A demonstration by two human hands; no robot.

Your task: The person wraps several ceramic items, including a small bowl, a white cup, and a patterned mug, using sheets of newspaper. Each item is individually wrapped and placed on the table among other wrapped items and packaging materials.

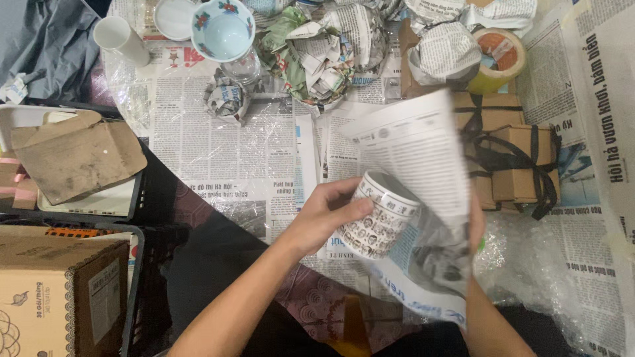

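Near the middle of the frame, the left hand [324,215] grips one mug [380,215] with little pictures on it. The right hand [475,221] is mostly hidden behind one blurry newspaper sheet [420,178], which it seems to hold. Up top on the tabletop [218,149] sit one blue bowl [223,30], one white cup [120,39] and one tape roll [499,59].

My left hand [324,215] and forearm are bare, no sleeve, ring or watch showing. My right hand [476,221] is mostly hidden; its forearm below is bare too, also sleeveless as far as visible.
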